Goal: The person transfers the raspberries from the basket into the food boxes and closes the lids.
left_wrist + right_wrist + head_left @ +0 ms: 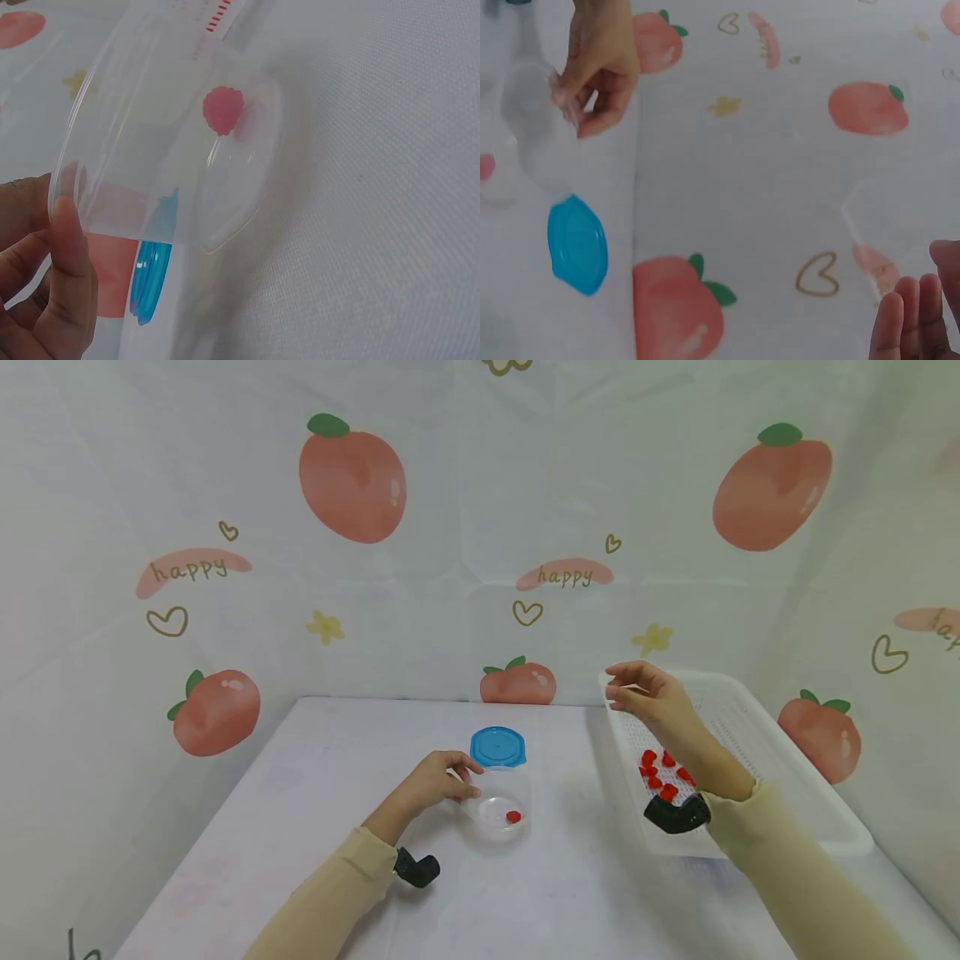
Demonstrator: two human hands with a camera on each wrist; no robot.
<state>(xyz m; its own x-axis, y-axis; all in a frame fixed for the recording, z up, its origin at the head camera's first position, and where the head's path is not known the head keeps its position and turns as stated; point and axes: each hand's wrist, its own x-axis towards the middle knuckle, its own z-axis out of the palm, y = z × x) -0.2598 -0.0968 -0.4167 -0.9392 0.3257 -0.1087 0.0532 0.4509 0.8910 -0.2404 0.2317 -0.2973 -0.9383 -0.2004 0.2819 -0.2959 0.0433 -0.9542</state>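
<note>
My left hand (438, 779) pinches the rim of a clear plastic tub (127, 157) between thumb and fingers, at its left side. Inside the tub, near the bottom, lies one small red raspberry-like piece (223, 110) with a bumpy surface. Over the left part of a white plastic basket (806, 764) hovers my right hand (660, 702). Its thumb and fingers are apart, and nothing shows between them in the right wrist view. Several red pieces (669, 792) lie on the basket's floor, some of them partly hidden by my right forearm.
A blue lid (498, 747) lies flat on the white table (360, 735), just behind the tub. Beyond the table's back edge hangs a pale curtain (450, 635) printed with fruit and hearts. The basket's raised walls border the right side.
</note>
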